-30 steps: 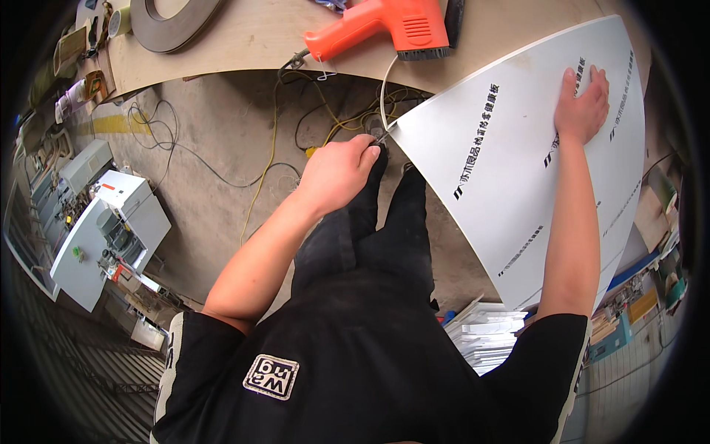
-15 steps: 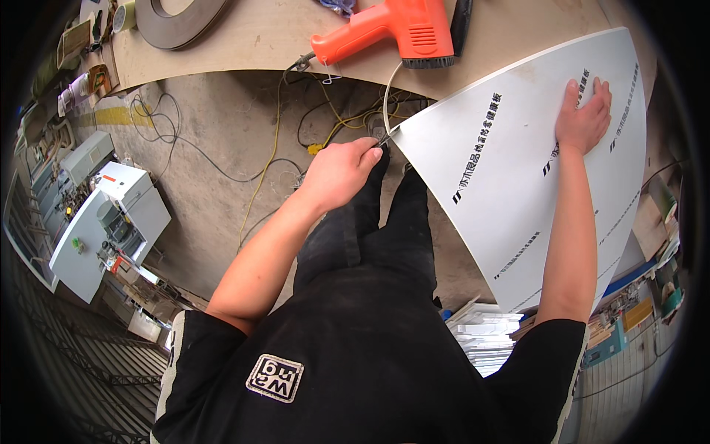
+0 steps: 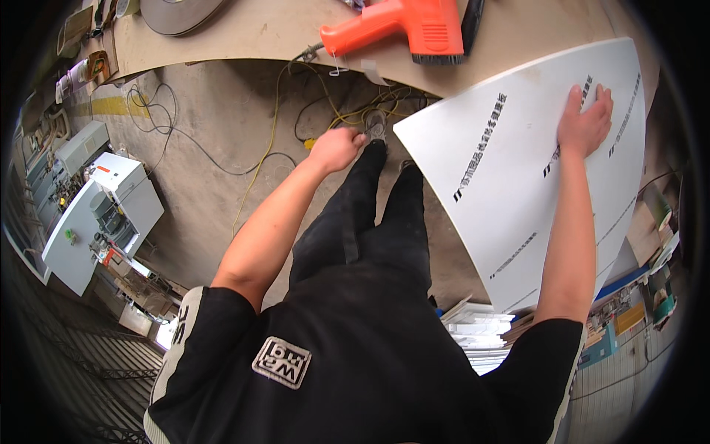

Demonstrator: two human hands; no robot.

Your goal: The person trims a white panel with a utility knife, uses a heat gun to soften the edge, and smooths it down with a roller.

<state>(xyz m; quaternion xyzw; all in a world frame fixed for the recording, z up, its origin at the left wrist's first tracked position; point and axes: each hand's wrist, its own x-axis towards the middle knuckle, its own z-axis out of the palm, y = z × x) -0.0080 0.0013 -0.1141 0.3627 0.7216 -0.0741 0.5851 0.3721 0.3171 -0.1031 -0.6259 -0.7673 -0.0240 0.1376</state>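
A tan tabletop (image 3: 251,37) curves beyond both hands in a workshop, above a bare, dusty grey floor (image 3: 207,126) crossed by yellow and dark cables near the left hand (image 3: 339,148). A white-and-grey metal machine (image 3: 122,200) stands well off to that hand's left. On the tabletop, a bright orange plastic heat gun (image 3: 435,29) lies beyond and between the hands; a flat, dark brown coil (image 3: 177,16) sits farther left.

The large white panel (image 3: 510,192) lies beneath the right hand (image 3: 584,127), its pointed corner just right of the left hand and apart from it. The hands are well apart: the right rests flat, fingers spread; the left is curled closed, and whether it grips anything cannot be told.

Slanting rows of dark printed characters mark the panel, one partly covered by the right hand. A square lettered badge (image 3: 282,362) shows on the black shirt (image 3: 370,355), nearer the body than either hand.
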